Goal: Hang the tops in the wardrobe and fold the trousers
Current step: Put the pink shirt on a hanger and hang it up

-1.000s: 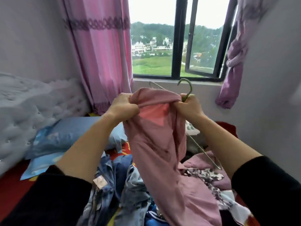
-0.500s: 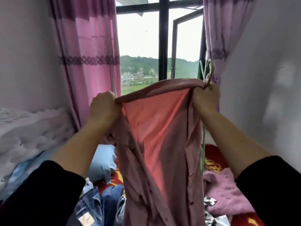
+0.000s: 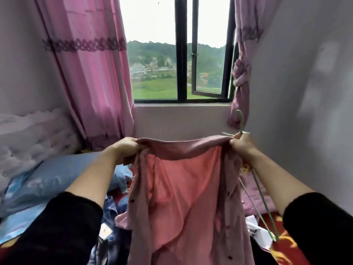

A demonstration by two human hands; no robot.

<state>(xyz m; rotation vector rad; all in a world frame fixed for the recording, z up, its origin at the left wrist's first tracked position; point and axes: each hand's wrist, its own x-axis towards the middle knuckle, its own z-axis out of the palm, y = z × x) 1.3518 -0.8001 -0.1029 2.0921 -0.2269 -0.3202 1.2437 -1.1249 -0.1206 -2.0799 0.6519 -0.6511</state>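
Both fists have been lowered, the pink shirt (image 3: pixel 183 188) stretched wider between them. Left hand (image 3: pixel 127 145) is clenched on its edge, right hand (image 3: pixel 241 143) on cloth and green hanger (image 3: pixel 263 203); the fingertips are hidden by fabric.

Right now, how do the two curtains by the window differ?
The left curtain hangs loose and spread wide, running down to the bed; the right curtain is gathered and knotted into a bunch, ending at about sill level. The left curtain shows bright pink with a clear dark patterned band across it; the right curtain looks paler and more mauve. Both flank the same black-framed window.
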